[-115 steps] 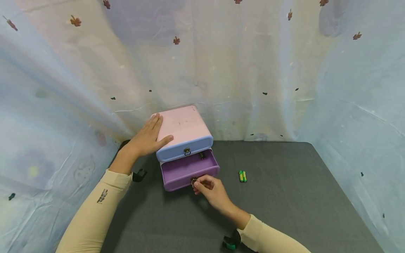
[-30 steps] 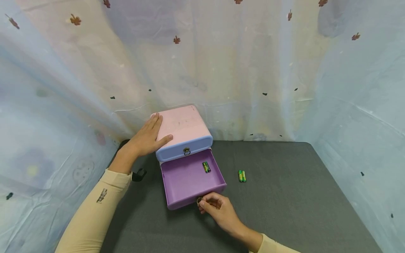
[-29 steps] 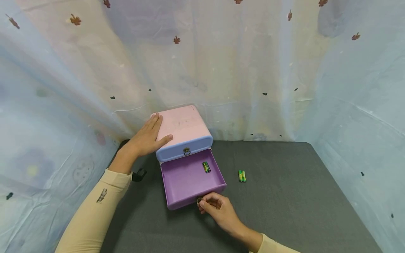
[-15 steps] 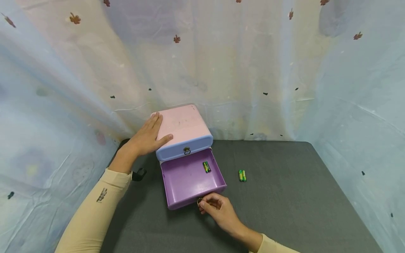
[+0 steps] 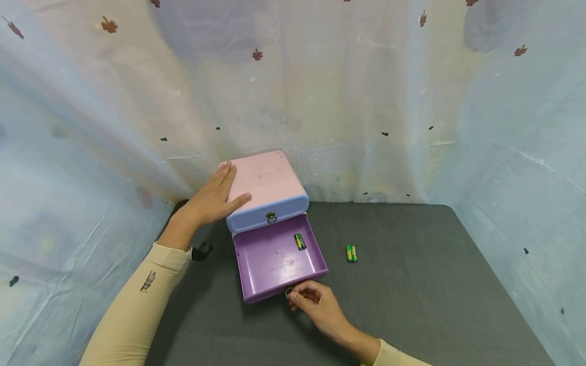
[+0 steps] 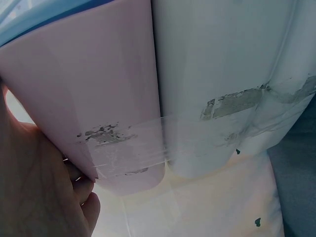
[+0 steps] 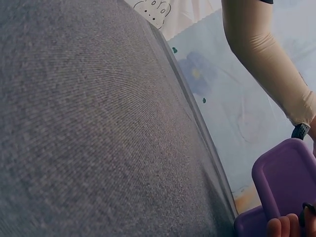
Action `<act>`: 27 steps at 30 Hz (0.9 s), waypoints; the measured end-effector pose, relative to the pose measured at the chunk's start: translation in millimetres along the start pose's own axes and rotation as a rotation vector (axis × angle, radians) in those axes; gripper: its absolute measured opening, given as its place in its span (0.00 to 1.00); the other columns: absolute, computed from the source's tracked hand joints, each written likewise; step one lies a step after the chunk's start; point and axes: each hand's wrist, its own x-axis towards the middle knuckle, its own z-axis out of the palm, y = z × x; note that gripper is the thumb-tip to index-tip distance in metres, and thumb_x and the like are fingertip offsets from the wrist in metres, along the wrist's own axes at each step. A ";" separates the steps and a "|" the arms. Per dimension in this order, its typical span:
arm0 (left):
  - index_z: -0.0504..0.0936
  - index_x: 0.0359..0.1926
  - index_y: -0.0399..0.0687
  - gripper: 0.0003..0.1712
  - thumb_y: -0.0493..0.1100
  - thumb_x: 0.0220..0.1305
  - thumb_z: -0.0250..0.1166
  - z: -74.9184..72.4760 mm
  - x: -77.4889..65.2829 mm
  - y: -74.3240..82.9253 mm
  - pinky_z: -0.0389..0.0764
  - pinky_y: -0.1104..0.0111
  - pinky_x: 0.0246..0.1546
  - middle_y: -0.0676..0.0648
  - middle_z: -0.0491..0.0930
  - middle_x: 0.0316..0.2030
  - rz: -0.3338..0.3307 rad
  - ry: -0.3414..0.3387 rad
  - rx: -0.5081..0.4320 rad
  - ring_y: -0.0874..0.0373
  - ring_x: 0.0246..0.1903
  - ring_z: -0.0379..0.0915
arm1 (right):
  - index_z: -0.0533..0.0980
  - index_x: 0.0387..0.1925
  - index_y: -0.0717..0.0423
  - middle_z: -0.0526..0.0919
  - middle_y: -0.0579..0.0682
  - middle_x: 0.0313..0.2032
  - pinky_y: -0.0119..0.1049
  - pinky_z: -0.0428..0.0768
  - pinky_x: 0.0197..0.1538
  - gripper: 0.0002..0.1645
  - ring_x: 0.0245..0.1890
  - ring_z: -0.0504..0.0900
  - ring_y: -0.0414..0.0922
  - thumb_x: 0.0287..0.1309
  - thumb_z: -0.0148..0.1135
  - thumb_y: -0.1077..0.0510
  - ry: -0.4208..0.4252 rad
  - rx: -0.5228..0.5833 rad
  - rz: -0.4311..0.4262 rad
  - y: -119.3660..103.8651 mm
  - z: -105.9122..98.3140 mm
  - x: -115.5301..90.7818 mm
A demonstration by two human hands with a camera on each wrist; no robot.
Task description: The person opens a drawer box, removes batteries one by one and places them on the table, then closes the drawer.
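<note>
In the head view a small two-drawer box with a pink top (image 5: 265, 175) stands against the back curtain. My left hand (image 5: 212, 201) rests on its top left edge, fingers straight and thumb spread. The upper blue drawer (image 5: 247, 217) is closed, its ring hanging at the front. Below it, the purple drawer (image 5: 261, 264) is pulled far out. My right hand (image 5: 322, 307) pinches the ring pull (image 5: 289, 292) on its front between thumb and fingers. Two green batteries (image 5: 299, 241) lie side by side in the drawer's right rear part.
Another pair of green batteries (image 5: 351, 253) lies on the dark grey table (image 5: 412, 284), right of the drawer. Patterned curtains (image 5: 329, 101) enclose the back and sides. In the left wrist view, clear tape (image 6: 128, 148) crosses the side of the box.
Since the oldest frame my right hand has drawn the purple drawer farther toward me, bringing its batteries fully into view. Over the last second, hands and drawer stay in place.
</note>
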 end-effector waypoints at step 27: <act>0.31 0.85 0.35 0.60 0.73 0.80 0.47 -2.5 -1.6 2.4 0.34 0.47 0.84 0.37 0.27 0.86 0.005 -0.002 -0.002 0.43 0.85 0.20 | 0.78 0.44 0.79 0.83 0.80 0.43 0.41 0.91 0.48 0.12 0.41 0.89 0.44 0.75 0.64 0.67 0.007 -0.004 -0.005 2.9 -2.4 -0.1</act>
